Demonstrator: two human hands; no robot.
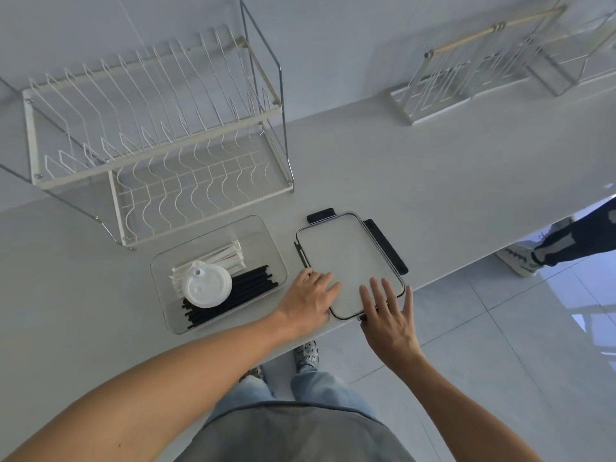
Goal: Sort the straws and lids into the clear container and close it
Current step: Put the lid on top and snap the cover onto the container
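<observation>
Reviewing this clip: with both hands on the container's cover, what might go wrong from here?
1. The container cover lies at the counter edge under the left hand and right hand; it could slide off.
2. The white cup lid sits on the black straws in the clear container, possibly blocking closure.

Desk [416,181]: smooth, matt, pale grey-white.
Clear container [266,241], lower centre: transparent plastic, glossy walls.
Container lid [346,261], right of it: clear plastic panel, dark rim, matt black plastic latches [386,246].
Black straws [246,291]: smooth plastic, slight sheen.
White wrapped straws [216,258]: matt paper look.
Cup lid [207,285]: white plastic, matt.
Dish rack [153,128], upper left: white-coated wire, bare shiny metal side frames.
Second rack [466,71], upper right: white wire, wooden handle.
Floor [520,328]: glossy tiles, reflective.
</observation>
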